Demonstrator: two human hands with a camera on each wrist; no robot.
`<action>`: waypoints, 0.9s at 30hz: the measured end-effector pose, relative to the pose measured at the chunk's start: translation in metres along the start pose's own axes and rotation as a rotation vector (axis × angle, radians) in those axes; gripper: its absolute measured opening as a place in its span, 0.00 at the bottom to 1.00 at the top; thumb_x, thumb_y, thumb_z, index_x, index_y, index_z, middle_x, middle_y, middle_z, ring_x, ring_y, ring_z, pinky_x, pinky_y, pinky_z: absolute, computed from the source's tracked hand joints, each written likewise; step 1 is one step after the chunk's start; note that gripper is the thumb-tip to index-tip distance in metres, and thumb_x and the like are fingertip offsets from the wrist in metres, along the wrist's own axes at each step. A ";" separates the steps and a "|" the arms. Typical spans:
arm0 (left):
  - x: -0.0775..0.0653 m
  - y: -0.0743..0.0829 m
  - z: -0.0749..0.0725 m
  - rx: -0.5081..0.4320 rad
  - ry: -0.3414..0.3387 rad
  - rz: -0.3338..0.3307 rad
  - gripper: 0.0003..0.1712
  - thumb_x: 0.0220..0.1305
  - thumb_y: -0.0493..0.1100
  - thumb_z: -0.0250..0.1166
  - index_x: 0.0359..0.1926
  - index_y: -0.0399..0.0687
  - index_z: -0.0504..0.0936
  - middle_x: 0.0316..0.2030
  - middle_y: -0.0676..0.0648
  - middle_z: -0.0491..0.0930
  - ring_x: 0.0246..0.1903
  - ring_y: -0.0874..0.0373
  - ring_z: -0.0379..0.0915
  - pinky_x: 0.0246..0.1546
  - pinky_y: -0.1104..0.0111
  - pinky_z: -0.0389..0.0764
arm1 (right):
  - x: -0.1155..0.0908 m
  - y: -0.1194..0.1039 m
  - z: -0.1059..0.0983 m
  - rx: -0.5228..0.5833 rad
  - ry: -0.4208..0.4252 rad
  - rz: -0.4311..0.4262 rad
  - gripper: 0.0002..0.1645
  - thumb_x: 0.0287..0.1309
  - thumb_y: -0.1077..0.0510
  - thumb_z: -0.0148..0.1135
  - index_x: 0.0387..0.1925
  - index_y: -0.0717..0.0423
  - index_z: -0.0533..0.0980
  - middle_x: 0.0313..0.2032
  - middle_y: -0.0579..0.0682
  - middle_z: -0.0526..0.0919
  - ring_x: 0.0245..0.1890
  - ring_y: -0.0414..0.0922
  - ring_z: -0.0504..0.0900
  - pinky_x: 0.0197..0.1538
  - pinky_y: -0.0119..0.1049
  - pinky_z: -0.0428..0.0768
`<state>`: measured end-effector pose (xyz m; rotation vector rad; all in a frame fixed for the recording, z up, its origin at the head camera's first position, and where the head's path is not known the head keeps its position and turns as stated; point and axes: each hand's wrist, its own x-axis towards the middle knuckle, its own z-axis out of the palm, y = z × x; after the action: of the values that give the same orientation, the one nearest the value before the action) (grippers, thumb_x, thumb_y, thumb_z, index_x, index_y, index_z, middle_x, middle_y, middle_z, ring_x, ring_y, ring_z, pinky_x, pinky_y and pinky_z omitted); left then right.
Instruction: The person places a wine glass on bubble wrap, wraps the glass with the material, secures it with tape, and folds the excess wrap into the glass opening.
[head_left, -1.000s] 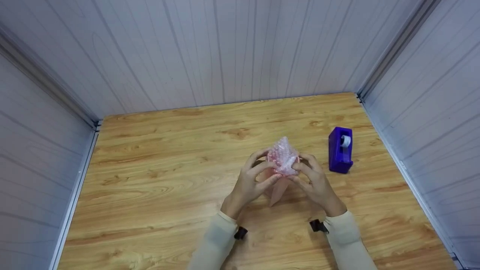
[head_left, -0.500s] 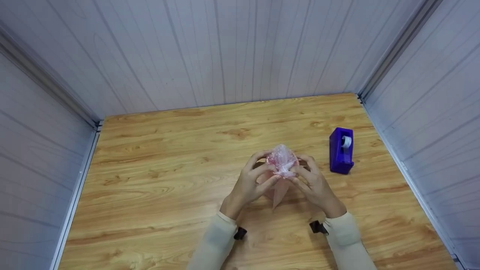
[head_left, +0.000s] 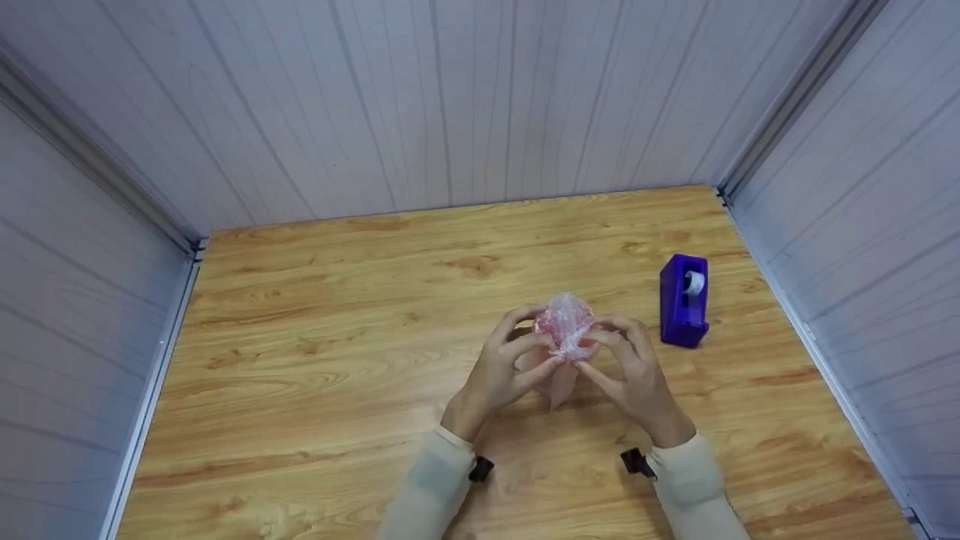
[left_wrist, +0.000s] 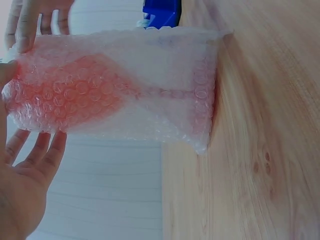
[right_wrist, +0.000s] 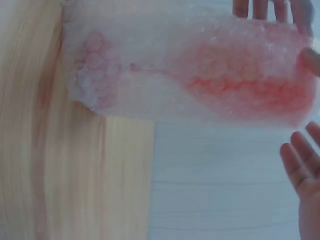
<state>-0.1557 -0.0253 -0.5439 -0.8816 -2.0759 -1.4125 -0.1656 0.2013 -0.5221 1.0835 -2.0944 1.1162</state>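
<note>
A red stemmed glass [left_wrist: 85,92] stands upright on the table, wrapped in clear bubble wrap [head_left: 564,311]. Its wide bowl is at the top, with a thin stem and a flat base below. My left hand [head_left: 499,371] curls its fingers round the wrapped bowl from the left, its thumb at the near upper edge. Opposite it, my right hand [head_left: 636,375] pinches the gathered wrap at the top between thumb and forefinger. The right hand's other fingers [right_wrist: 300,155] look spread and apart from the side of the glass.
A purple tape dispenser [head_left: 684,300] with a white roll stands on the wooden table [head_left: 337,315], to the right of the hands. Pale panel walls [head_left: 450,105] close off the back and both sides. Black camera mounts [head_left: 481,469] sit at both wrists.
The peak of bubble wrap above the glass has been folded down and flattened toward me. My right hand has shifted slightly, its fingers lifting a little from the side of the glass.
</note>
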 end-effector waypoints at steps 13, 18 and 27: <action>0.001 0.000 0.001 0.009 0.015 0.018 0.09 0.61 0.39 0.73 0.40 0.41 0.85 0.62 0.37 0.69 0.62 0.45 0.69 0.54 0.62 0.79 | 0.003 -0.007 0.000 -0.104 -0.010 -0.098 0.12 0.66 0.56 0.65 0.48 0.54 0.86 0.48 0.54 0.84 0.43 0.54 0.76 0.48 0.39 0.73; 0.001 0.001 0.002 0.009 0.016 0.019 0.09 0.61 0.38 0.73 0.41 0.40 0.85 0.63 0.37 0.69 0.62 0.45 0.69 0.53 0.61 0.80 | 0.002 -0.007 -0.002 -0.129 -0.098 -0.052 0.13 0.61 0.61 0.69 0.48 0.54 0.86 0.48 0.51 0.84 0.44 0.53 0.75 0.50 0.40 0.71; -0.001 0.000 0.004 0.007 0.015 -0.008 0.10 0.61 0.40 0.73 0.42 0.41 0.85 0.64 0.38 0.68 0.63 0.47 0.68 0.56 0.64 0.78 | 0.004 -0.011 -0.003 -0.193 -0.273 0.035 0.11 0.62 0.64 0.67 0.46 0.53 0.83 0.44 0.47 0.84 0.43 0.50 0.77 0.47 0.47 0.75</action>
<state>-0.1554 -0.0216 -0.5461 -0.8583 -2.0737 -1.4109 -0.1585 0.1985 -0.5126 1.1621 -2.3830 0.7960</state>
